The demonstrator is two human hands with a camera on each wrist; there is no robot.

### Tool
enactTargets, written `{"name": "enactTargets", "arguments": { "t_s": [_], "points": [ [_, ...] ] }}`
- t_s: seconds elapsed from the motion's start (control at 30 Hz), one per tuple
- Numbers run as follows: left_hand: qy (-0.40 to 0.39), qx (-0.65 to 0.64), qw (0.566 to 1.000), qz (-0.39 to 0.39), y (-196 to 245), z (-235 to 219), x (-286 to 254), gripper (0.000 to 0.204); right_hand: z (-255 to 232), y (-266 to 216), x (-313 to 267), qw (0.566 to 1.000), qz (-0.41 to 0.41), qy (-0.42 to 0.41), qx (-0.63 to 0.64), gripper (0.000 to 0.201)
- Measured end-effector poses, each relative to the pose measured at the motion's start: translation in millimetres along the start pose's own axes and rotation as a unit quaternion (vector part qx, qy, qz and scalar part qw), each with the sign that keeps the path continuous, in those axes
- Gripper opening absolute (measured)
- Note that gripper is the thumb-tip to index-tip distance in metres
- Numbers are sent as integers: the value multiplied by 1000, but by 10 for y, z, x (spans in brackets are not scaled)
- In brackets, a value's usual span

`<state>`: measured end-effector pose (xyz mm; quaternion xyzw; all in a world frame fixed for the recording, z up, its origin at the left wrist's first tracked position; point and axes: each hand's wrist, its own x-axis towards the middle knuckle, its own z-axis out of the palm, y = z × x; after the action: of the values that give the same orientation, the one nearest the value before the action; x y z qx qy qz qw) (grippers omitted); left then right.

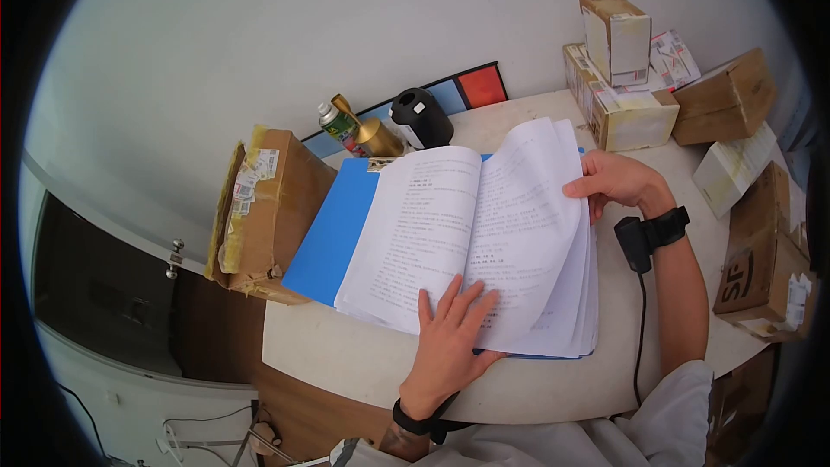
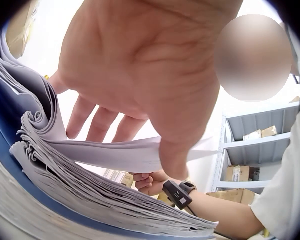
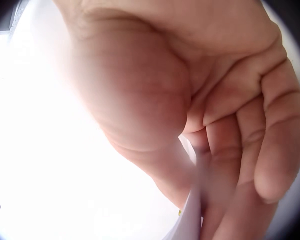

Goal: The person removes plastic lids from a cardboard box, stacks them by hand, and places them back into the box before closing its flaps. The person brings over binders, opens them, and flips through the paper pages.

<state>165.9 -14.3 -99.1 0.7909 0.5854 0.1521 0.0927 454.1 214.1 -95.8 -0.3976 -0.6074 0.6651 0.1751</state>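
Observation:
A thick stack of printed paper (image 1: 411, 246) lies spread like an open book on a blue clipboard (image 1: 331, 238), with a metal clip (image 1: 379, 164) at its top. My right hand (image 1: 618, 180) pinches the right edge of a lifted, curving sheet (image 1: 529, 207) between thumb and fingers; the right wrist view shows the paper (image 3: 189, 220) in that pinch. Low on the pages, near the fold, my left hand (image 1: 451, 337) rests with its fingers straight and spread. In the left wrist view, several layered sheets (image 2: 90, 185) curl below the left palm (image 2: 140, 65).
A taped cardboard box (image 1: 277, 207) stands left of the clipboard. Behind it are a spray can (image 1: 337, 124), a gold-coloured container (image 1: 378, 137) and a black holder (image 1: 422, 118). Several parcels, one a brown box (image 1: 761, 259), line the right side. A black cable (image 1: 641, 337) hangs from the right wrist.

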Motion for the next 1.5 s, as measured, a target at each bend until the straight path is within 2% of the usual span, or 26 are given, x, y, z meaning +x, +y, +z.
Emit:
{"name": "enactTargets", "arguments": {
  "t_s": [0.07,0.13,0.17,0.23,0.3,0.33,0.37,0.4,0.43,0.47,0.5,0.57,0.6,0.67,0.7,0.77,0.8,0.87,0.9,0.97,1.1,1.2,1.3,1.4,1.47,1.5],
  "points": [
    [8,-3,1000,4,-109,54,-23,54,17,28,35,1000,-28,2,2,39],
    [102,-58,993,10,-242,112,-61,37,-44,73,72,999,-30,-1,20,45],
    [102,-58,993,10,-269,103,-82,37,-67,81,85,999,-33,-4,39,52],
    [184,-178,954,-158,-305,43,-115,21,-69,49,76,998,-32,5,59,56],
    [215,-155,943,-201,-514,-4,-184,23,-54,1,31,996,-33,18,81,60],
    [245,-131,929,-245,-628,-18,-222,25,-10,-47,15,998,-4,55,32,55],
    [244,-130,930,-243,-723,-25,-259,25,11,-68,6,995,25,91,-17,50],
    [272,-34,932,-237,-811,-35,-299,30,-28,-13,37,995,24,92,-14,50],
    [298,62,924,-231,-851,-47,-324,34,-87,79,105,983,-11,151,-102,44],
    [299,83,919,-243,-836,-78,-342,47,-114,134,153,958,-46,208,-190,40],
    [298,84,919,-244,-780,-113,-319,47,-76,105,140,959,-46,207,-189,40],
    [385,105,884,-244,-587,-170,-216,56,24,27,65,887,-82,333,-311,51],
    [386,103,883,-246,-510,-192,-208,56,16,85,86,886,-82,332,-313,51],
    [298,49,946,-122,-409,-228,-212,53,-22,248,164,902,-84,245,-345,85],
    [225,11,973,-47,-444,-207,-233,51,4,238,166,902,-85,244,-347,85],
    [89,-80,991,60,-401,-101,-170,46,53,217,170,885,7,183,-427,105],
    [91,-80,991,59,-318,-74,-126,46,67,210,173,885,6,183,-429,105],
    [-30,-8,997,67,-127,-45,-50,57,83,204,175,879,35,179,-440,113],
    [-29,-8,997,67,-105,-5,-48,57,94,201,172,879,36,179,-441,113],
    [-47,54,997,10,-93,69,-60,80,121,198,171,865,47,180,-465,115],
    [-60,43,997,-5,-110,107,-47,92,205,261,209,848,69,197,-488,118],
    [-86,30,995,-32,-123,30,-11,89,207,250,177,846,56,203,-489,117],
    [-100,9,995,-26,-180,-51,7,80,133,204,179,879,57,184,-436,114],
    [-89,-1,996,-15,-214,-69,5,66,38,286,215,881,41,185,-434,102],
    [-72,-25,997,-6,-263,-26,-12,51,3,327,195,875,-42,229,-425,76],
    [-72,-25,997,-5,-251,-17,-15,51,-15,286,182,875,-42,230,-425,76]
  ]
}}
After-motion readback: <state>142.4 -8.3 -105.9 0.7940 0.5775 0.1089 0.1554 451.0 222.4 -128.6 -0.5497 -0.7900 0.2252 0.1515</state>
